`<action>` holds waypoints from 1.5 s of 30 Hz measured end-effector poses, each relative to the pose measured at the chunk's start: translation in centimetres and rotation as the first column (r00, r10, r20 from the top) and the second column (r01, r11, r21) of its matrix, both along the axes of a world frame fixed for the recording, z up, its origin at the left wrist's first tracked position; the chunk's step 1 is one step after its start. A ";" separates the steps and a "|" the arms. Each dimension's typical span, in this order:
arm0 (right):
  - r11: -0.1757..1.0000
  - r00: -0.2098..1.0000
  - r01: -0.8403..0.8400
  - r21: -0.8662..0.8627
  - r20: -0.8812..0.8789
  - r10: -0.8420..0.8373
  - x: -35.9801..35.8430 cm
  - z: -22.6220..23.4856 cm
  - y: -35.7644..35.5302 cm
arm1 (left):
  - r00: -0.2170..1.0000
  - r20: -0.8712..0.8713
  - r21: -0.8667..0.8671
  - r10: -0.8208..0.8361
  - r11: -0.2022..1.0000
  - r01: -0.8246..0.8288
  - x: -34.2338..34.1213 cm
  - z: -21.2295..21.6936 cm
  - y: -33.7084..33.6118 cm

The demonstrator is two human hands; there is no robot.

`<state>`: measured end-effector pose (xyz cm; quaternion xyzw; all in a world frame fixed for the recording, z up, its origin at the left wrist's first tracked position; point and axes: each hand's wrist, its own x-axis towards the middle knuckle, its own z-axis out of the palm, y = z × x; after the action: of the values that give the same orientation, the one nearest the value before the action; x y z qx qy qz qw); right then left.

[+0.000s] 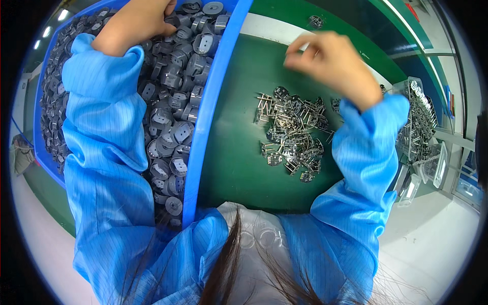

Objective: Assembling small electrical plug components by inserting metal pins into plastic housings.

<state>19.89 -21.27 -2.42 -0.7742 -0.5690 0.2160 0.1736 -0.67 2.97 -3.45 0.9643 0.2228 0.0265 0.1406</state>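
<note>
Fingers (168,20) among grey plastic parts (175,101)

This is a factory assembly bench: a green work mat (239,152) carries a blue bin (213,101) heaped with identical grey plastic parts (173,132) at its left edge, a pile of small metal pronged pieces (292,134) at the middle, clear trays (424,147) at the right edge, and the worker wears blue anti-static sleeves (101,127).

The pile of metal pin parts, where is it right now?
The pile of metal pin parts lies on the green mat, right of the blue bin, below the right hand.
</note>
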 end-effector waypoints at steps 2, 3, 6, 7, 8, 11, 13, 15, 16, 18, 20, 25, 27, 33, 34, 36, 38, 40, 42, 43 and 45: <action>0.984 0.987 -0.133 -0.120 -0.109 0.121 -2.5 0.3 -1.5 | 0.996 0.057 0.077 -0.064 0.995 0.060 -0.1 -0.6 1.1; 0.983 0.988 -0.123 -0.134 -0.105 0.109 -3.5 0.4 -2.1 | 0.986 0.107 0.155 -0.131 0.981 0.114 -0.2 -0.8 1.5; 0.995 0.995 -0.074 -0.071 -0.073 0.069 -4.3 -0.7 -3.1 | 0.996 0.040 0.101 -0.077 0.992 0.072 -0.1 -0.7 1.8; 0.997 0.993 -0.075 0.004 -0.089 0.075 -4.2 -1.2 -3.4 | 0.996 0.041 0.104 -0.075 0.992 0.071 -0.1 -0.7 2.1; 0.994 0.991 -0.077 0.080 -0.106 0.085 -4.1 -1.4 -3.5 | 0.998 0.030 0.113 -0.051 0.993 0.047 -0.3 -0.7 2.4; 0.994 0.994 -0.086 0.075 -0.066 0.091 -4.4 -1.3 -3.8 | 0.996 0.073 0.056 -0.051 0.997 0.047 -0.2 0.1 0.9; 0.995 0.989 -0.064 0.073 -0.130 0.074 -4.4 -1.7 -3.6 | 0.990 0.123 -0.007 -0.066 0.998 0.067 0.3 0.5 0.0; 0.996 0.961 -0.044 0.074 -0.269 0.063 -4.5 -1.9 -3.4 | 0.987 0.097 0.088 -0.129 0.989 0.121 0.1 0.7 -0.3; 0.999 0.964 -0.020 0.044 -0.266 0.031 -4.5 -1.9 -3.3 | 0.987 0.098 0.089 -0.126 0.989 0.118 0.1 0.7 -0.1; 0.999 0.959 0.028 0.022 -0.284 -0.020 -4.3 -1.7 -3.2 | 0.990 0.101 0.001 -0.093 0.996 0.093 0.2 0.3 0.7; 0.998 0.949 0.067 0.005 -0.309 -0.062 -4.2 -1.3 -3.2 | 0.990 0.069 0.028 -0.123 0.992 0.121 0.0 0.4 1.4; 0.950 0.935 0.221 0.220 -0.325 -0.142 -3.9 -0.3 -3.2 | 0.924 0.166 0.335 -0.345 0.901 0.276 -0.5 1.1 0.9; 0.939 0.936 0.231 0.255 -0.320 -0.144 -3.9 0.0 -3.2 | 1.000 0.025 0.129 -0.005 0.992 0.002 -0.2 1.8 1.1; 0.887 0.811 0.385 0.254 -0.553 -0.193 -3.7 0.6 -3.2 | 0.945 0.325 -0.416 -0.031 0.893 0.172 2.0 5.7 -6.7; 0.883 0.807 0.397 0.250 -0.554 -0.205 -3.5 0.5 -3.2 | 0.932 0.349 -0.475 -0.098 0.839 0.266 2.6 5.4 -8.2; 0.852 0.774 0.336 0.400 -0.633 -0.008 -3.8 1.1 -3.2 | 0.915 0.356 -0.619 -0.192 0.685 0.385 2.2 5.3 -9.9; 0.860 0.777 0.299 0.415 -0.628 0.033 -4.1 2.2 -3.4 | 0.903 0.391 -0.656 -0.179 0.634 0.409 2.6 5.0 -11.1; 0.857 0.807 0.218 0.467 -0.580 0.111 -4.3 2.8 -3.5 | 0.871 0.454 -0.623 -0.187 0.632 0.460 2.9 3.8 -11.5; 0.839 0.825 0.218 0.499 -0.553 0.114 -4.4 2.6 -3.5 | 0.824 0.555 -0.589 -0.114 0.646 0.486 3.2 2.9 -11.7; 0.819 0.842 0.214 0.533 -0.525 0.122 -4.6 2.5 -3.4 | 0.824 0.555 -0.590 -0.112 0.645 0.485 3.3 2.9 -11.7; 0.809 0.845 0.219 0.546 -0.521 0.123 -4.9 2.4 -3.2 | 0.861 0.509 -0.714 -0.008 0.554 0.428 3.3 2.9 -12.0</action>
<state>15.00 -24.48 -0.02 -0.6060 -0.5156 0.2313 0.5598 2.65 -9.03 -0.59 0.7790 0.0456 0.1260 0.6125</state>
